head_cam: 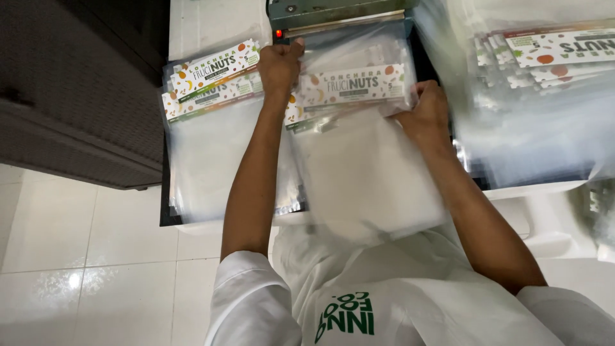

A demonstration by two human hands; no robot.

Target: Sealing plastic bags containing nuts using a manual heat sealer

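A clear plastic pouch (pixel 359 154) with a printed label band is lying lengthwise, label end pointing at the heat sealer (pixel 333 13) on the tabletop's (pixel 211 19) far edge. The left hand (pixel 280 64) and right hand (pixel 426 115) are pinching its upper corners. Pouch stacks (pixel 208 128) are crowding both sides.
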